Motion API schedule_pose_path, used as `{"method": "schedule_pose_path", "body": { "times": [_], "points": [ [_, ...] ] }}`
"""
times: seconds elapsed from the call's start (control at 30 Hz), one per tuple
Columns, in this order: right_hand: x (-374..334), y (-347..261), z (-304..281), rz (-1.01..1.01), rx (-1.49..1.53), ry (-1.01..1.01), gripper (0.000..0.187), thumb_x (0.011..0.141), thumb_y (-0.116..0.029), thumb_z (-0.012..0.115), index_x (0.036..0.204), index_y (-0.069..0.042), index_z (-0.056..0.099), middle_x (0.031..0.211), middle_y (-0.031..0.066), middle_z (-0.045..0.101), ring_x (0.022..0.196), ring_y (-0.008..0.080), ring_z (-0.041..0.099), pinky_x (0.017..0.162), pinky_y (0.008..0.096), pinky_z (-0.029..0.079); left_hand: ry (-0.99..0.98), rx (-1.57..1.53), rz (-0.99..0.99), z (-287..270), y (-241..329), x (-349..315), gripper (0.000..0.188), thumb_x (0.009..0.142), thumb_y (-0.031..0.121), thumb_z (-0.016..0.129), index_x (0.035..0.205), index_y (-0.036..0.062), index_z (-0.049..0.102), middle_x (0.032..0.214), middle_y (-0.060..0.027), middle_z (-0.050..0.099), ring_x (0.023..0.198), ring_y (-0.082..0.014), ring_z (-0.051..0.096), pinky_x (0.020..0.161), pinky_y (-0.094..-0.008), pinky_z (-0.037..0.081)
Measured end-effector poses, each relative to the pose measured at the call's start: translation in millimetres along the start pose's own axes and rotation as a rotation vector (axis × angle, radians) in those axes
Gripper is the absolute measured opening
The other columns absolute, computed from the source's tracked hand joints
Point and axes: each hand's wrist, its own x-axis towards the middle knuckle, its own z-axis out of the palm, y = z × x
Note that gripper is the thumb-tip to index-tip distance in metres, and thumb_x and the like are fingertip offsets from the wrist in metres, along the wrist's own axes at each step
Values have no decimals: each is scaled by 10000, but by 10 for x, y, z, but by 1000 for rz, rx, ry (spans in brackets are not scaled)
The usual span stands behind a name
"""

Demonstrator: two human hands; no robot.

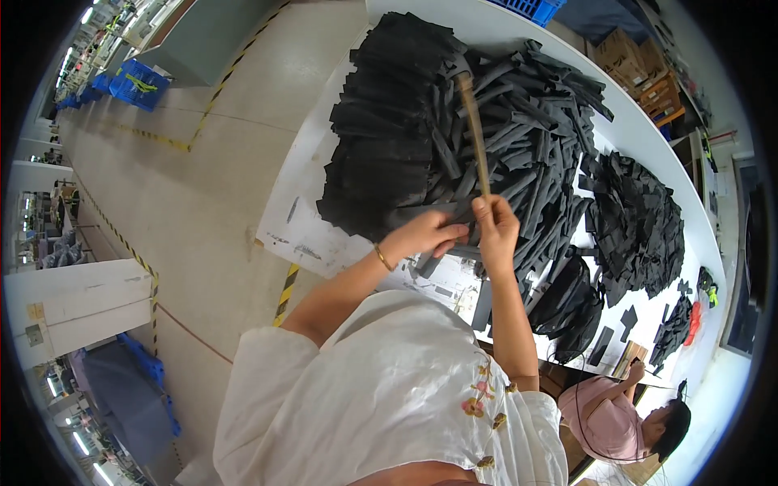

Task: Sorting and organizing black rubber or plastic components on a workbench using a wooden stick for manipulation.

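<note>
My right hand (497,227) is closed around the lower end of a thin brown wooden stick (475,134). The stick points away from me over a pile of loose black fabric strips (527,146). Beside it on the left, my left hand (424,233) has its fingers curled at a black fabric strip (460,212), which is slightly blurred and partly hidden by the fingers. Left of the loose pile lie black strips stacked in neat overlapping rows (381,121). Everything rests on a white table (304,182).
Further right on the table are another heap of black pieces (636,223) and a black plastic bag (571,304). A co-worker in pink (608,417) sits at the lower right. A blue crate (138,85) stands on the floor at the left, near striped floor tape (219,93).
</note>
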Motion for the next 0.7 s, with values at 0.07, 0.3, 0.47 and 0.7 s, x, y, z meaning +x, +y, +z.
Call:
{"method": "schedule_pose_path", "body": {
  "times": [0.07,0.3,0.47,0.7],
  "points": [
    [148,-192,-50,56,39,123,220,909,-238,628,879,-23,589,633,-74,462,518,17,373,461,186,288,128,-171,47,210,-176,-65,318,993,302,435,831,38,503,550,15,439,448,-73,443,450,-235,385],
    [774,-518,-257,-203,-75,353,218,924,-241,603,835,-44,569,613,-69,402,504,19,340,442,205,266,234,-194,198,413,-273,-233,361,1005,274,365,732,48,433,576,13,432,460,-85,432,486,-239,404],
    [1492,-782,-880,-164,76,325,205,912,-246,628,880,-47,591,627,-78,387,493,12,309,434,195,235,647,439,392,151,-937,-164,200,905,217,534,815,49,593,637,-96,537,529,-240,534,533,-333,441],
    [1166,-329,-1008,-270,-652,401,425,908,-305,613,1205,-11,535,885,97,594,800,163,551,758,289,454,595,1318,137,-358,-910,678,260,748,133,682,1001,83,649,915,-86,564,935,-294,558,778,-365,496]
  ]
}}
